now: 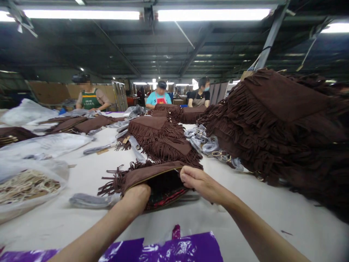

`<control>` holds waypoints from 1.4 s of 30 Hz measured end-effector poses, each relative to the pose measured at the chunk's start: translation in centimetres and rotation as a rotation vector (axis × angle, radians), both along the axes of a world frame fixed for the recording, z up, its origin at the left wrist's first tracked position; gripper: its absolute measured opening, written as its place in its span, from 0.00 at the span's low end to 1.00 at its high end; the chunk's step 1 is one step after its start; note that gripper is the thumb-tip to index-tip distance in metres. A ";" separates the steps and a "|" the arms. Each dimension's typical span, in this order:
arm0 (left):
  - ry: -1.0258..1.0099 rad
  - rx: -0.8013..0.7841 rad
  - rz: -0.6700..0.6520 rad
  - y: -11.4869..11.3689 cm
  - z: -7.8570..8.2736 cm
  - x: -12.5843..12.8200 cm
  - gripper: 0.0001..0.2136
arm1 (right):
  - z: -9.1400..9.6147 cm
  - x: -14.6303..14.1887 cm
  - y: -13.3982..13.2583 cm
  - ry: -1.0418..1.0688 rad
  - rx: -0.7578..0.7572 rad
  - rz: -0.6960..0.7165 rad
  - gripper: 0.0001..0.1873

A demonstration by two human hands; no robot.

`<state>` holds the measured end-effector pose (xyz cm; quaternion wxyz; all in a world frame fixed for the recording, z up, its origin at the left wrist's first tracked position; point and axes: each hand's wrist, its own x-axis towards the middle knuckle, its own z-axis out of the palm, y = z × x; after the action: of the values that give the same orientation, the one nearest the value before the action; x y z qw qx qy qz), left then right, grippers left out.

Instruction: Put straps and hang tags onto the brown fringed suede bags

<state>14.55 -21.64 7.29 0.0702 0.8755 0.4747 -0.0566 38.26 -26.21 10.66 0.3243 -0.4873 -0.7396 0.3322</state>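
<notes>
A brown suede fringed bag point(147, 176) lies open on the white table point(245, 203) right in front of me. My left hand point(136, 198) is closed on the near edge of the bag's mouth, fingers tucked inside. My right hand point(197, 182) pinches the far right end of the opening by the zipper edge. Dark lining with a red stripe point(166, 193) shows inside the bag. Fringe hangs off the bag's left end.
A tall heap of fringed brown bags point(286, 127) fills the right side, another stack point(163, 136) sits behind. Wrapped metal chain straps point(207, 143) lie between them. Clear plastic bags point(29, 182) are at left, purple plastic point(174, 249) near me. Three people work at the far end.
</notes>
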 end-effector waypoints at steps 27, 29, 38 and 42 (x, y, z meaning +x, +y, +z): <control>-0.258 0.198 -0.434 -0.1 2.8 3.2 0.13 | -1.4 1.3 0.7 -0.020 -0.003 -0.091 0.11; -0.273 0.350 -0.327 -0.3 2.8 0.8 0.17 | -1.4 0.9 0.7 -0.046 0.066 -0.080 0.11; -0.680 -0.041 0.182 4.3 -0.3 -5.6 0.13 | -2.3 -3.0 0.5 -0.291 0.245 -0.079 0.12; -0.833 -0.092 0.214 5.1 -2.0 -5.8 0.15 | -3.4 -7.0 0.8 -0.316 0.223 -0.017 0.11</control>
<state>8.76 -16.55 5.28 0.3004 0.7654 0.4909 0.2882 31.26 -25.43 7.31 0.2588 -0.5007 -0.8094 0.1649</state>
